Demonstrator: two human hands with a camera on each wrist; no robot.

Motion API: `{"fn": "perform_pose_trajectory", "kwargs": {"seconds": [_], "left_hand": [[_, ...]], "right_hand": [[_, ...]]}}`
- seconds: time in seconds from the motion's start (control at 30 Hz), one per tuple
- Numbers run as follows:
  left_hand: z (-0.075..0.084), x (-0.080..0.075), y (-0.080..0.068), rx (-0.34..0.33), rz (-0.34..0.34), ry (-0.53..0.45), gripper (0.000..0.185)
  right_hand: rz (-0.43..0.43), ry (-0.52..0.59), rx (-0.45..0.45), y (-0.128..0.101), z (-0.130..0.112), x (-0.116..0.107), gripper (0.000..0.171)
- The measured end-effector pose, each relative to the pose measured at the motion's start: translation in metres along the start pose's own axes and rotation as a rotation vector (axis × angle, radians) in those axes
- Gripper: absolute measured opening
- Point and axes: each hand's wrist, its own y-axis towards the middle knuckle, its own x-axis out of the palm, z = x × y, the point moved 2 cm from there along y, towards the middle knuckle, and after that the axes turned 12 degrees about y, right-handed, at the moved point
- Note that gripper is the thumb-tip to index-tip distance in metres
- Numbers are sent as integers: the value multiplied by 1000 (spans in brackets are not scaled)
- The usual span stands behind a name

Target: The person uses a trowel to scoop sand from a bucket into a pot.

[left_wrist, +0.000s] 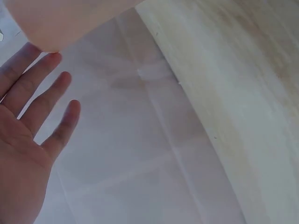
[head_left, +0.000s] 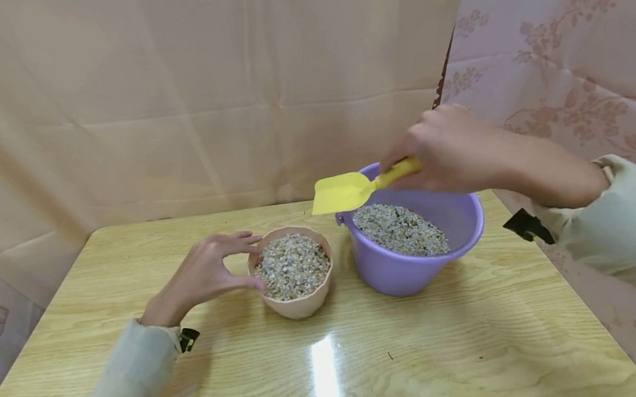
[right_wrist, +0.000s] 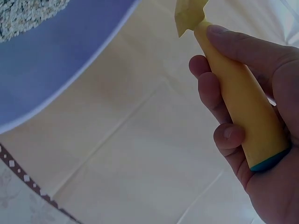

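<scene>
My right hand (head_left: 450, 149) grips the yellow handle (right_wrist: 243, 98) of a small toy shovel (head_left: 344, 192). Its blade points left, held above the left rim of a purple bucket (head_left: 397, 272) and looking bare of gravel. Inside the bucket lies fine mixed gravel (head_left: 400, 230). To the left stands a peach bowl (head_left: 300, 307) with a wavy rim, filled nearly to the top with pebbly gravel (head_left: 293, 267). My left hand (head_left: 208, 273) rests at the bowl's left side, thumb and fingers spread; in the left wrist view its fingers are fairly straight, fingertips right at the bowl's wall.
Both containers stand on a light wood-grain table (head_left: 412, 349), its back edge close behind them. A beige curtain (head_left: 200, 109) hangs behind, and a pink floral cloth (head_left: 575, 59) covers the right side. Tiny dark specks lie on the tabletop near the front.
</scene>
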Motion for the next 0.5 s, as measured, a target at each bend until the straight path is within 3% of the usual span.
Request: {"fn": "perform_pose_trajectory", "kwargs": {"seconds": [0.27,0.5], "left_hand": [[8,-9,18,-78,-92,20,58],[20,-19,40,-65,-88,11,55]], "right_hand": [[56,-48,56,-23,19,-13,23],[87,-73,97,-41,36,-14,26]]}}
